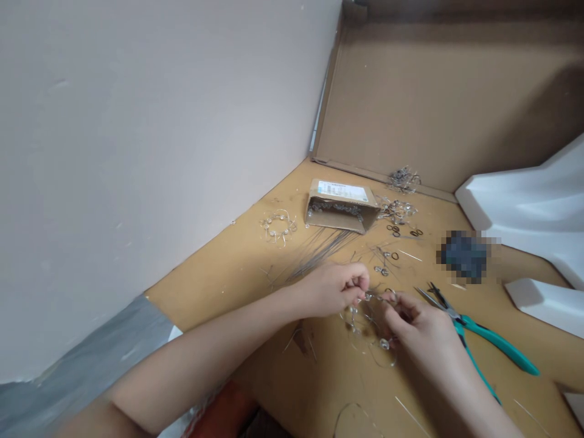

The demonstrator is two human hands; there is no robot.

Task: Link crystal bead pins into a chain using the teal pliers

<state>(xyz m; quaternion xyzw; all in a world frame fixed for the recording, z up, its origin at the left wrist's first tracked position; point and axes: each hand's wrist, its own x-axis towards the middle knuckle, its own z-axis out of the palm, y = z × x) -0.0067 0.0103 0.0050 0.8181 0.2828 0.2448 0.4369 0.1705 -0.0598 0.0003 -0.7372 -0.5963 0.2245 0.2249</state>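
My left hand (340, 289) is closed in a pinch at the end of a beaded wire piece (357, 330). Clear round beads are strung along this piece, and thin wire ends stick out of it. My right hand (420, 322) pinches its other side, with fingers curled and one bead low by the palm. The exact spot between the fingertips is too small to make out. Just right of my right hand lie long-nose pliers (460, 319) with teal handles, jaws apart. A finished-looking ring of clear beads and wire (279, 226) rests farther off to the left.
A small open cardboard box (342, 204) on its side holds clear beads. Straight wires (319, 252) lie before it. Wire bundles (399, 210) and small dark rings (395, 231) are to its right. White molded pieces (533, 194) stand right, near a pixelated dark object (465, 255). A wall borders the left.
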